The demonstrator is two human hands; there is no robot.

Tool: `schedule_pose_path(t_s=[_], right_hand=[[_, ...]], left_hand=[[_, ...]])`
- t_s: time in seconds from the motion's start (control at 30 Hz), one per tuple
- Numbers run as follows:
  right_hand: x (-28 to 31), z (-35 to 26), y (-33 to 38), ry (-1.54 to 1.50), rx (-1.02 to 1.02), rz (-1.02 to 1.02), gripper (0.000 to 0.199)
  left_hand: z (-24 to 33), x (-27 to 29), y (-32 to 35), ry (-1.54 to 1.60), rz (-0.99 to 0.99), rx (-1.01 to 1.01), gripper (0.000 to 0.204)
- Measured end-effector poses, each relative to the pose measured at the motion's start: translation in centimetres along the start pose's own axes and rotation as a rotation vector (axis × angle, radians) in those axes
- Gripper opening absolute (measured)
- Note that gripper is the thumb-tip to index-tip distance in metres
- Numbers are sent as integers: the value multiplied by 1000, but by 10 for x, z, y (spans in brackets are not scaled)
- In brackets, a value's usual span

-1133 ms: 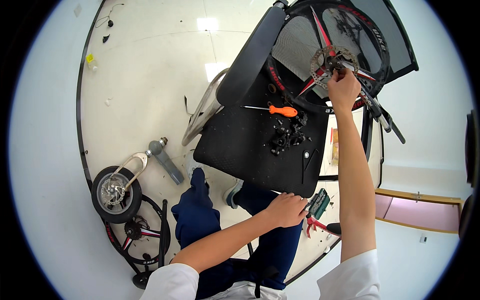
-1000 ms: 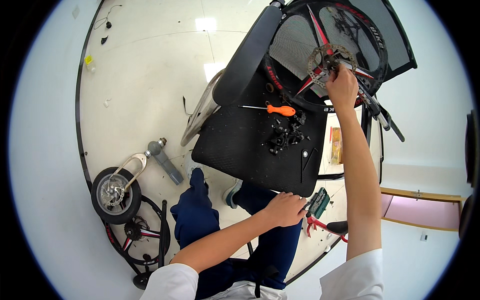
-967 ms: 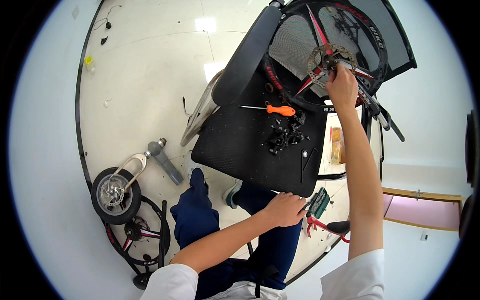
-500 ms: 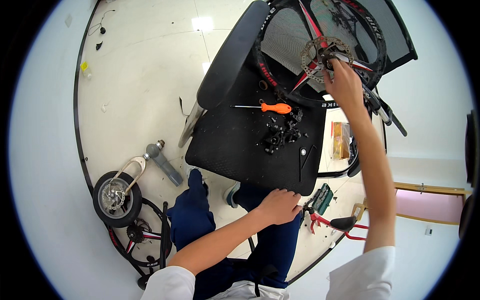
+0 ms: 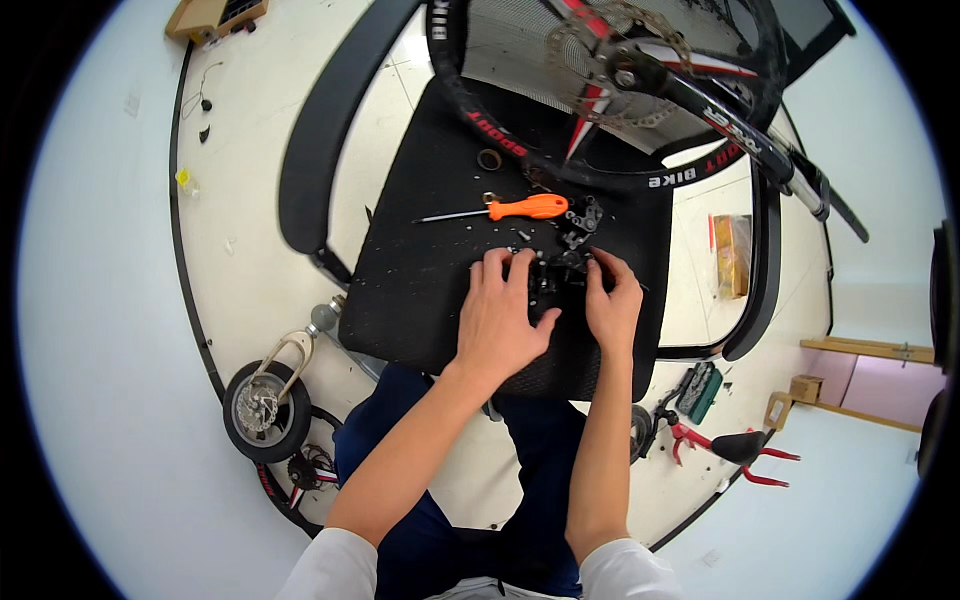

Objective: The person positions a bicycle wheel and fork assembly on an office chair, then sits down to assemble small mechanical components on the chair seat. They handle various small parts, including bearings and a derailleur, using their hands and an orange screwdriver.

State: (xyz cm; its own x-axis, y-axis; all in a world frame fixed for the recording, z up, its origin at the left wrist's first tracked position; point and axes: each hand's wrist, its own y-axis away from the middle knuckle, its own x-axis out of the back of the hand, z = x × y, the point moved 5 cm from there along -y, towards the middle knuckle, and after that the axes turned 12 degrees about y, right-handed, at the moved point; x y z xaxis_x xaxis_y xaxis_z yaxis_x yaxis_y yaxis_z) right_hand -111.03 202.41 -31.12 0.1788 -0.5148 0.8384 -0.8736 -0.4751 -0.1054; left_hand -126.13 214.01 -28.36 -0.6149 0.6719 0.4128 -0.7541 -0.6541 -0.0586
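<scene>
Left hand: the left hand [image 5: 505, 320] lies palm down on the black mat, fingers [image 5: 492, 268] spread and pressing into the pile of small black parts [image 5: 556, 268]; nothing is lifted clear, and whether a piece is pinched under the tips cannot be told.
Right hand: the right hand [image 5: 612, 305] sits just beside it, fingers curled onto the same pile from the right; again, pinching or only touching, I cannot tell.
Small parts: one loose cluster of dark metal bits, between and just ahead of both hands, near the middle of the mat; too small and tangled to count.
Screwdriver: one, orange handle [image 5: 527, 208], thin shaft pointing left, lying flat just beyond the pile, apart from both hands.
Ring: one small ring [image 5: 489, 159] further up the mat, near the tyre.
Mat: one black mat [image 5: 430, 280] covering the table, both hands resting on it.
Wheel: one big bicycle wheel [image 5: 520, 150] with black tyre and red spokes, standing at the far edge of the mat, a toothed disc [image 5: 612, 60] at its hub.
Floor, left: one small wheel [image 5: 263, 410] on a bracket, lying well apart from the table.
Floor, right: one red-handled tool [image 5: 735, 450] and one green case [image 5: 699, 391] beside it.
Legs: dark blue trousers [image 5: 400, 470] under the table edge.
</scene>
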Motion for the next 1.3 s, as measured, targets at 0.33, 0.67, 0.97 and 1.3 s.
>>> schedule_pose_path(t_s=[0.33,0.67,0.97,1.3], right_hand=[[29,-3,-11,-177,-48,-141,27],[29,11,-21,-301,-147,-210,25],[40,10,-26,-507,-69,-162,30],[47,32,0,205,-164,-406,21]], left_hand=[[-25,-3,-31,243,47,284,36],[2,5,-33,-214,259,-134,34],[12,-55,-32,25,-112,-29,41],[-3,-55,-36,325,-36,212,42]])
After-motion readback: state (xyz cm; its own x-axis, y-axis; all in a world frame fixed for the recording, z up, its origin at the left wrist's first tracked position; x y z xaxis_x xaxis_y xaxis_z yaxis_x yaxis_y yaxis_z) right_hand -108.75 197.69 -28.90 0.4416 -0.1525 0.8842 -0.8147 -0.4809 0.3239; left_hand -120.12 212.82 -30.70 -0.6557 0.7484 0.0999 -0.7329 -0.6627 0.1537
